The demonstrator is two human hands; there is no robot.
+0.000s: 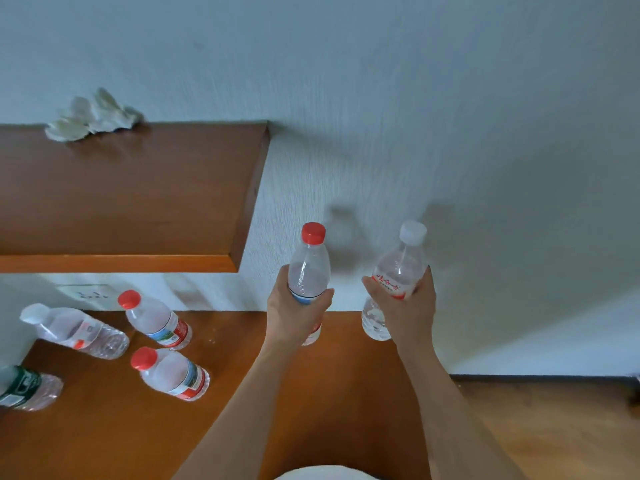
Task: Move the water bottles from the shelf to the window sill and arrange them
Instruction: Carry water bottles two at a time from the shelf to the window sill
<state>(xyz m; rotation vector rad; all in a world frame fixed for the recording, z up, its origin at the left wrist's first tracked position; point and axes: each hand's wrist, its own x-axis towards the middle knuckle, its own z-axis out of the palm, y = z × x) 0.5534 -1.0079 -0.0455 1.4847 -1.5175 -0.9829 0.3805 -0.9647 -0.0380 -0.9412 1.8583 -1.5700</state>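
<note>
upper brown wooden shelf [138, 202]: crumpled white cloth-like bundle [93, 116] at back edge | lower brown wooden surface [104, 427]: white-capped clear plastic bottle [76, 330]; two red-capped clear plastic bottles [156, 322] [173, 374]; green-labelled clear plastic bottle [24, 388] far left

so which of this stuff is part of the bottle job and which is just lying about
Job: red-cap bottle in left hand, white-cap bottle in right hand, four bottles on the lower shelf.
Lying about: crumpled white cloth on upper shelf, wall socket.
</note>
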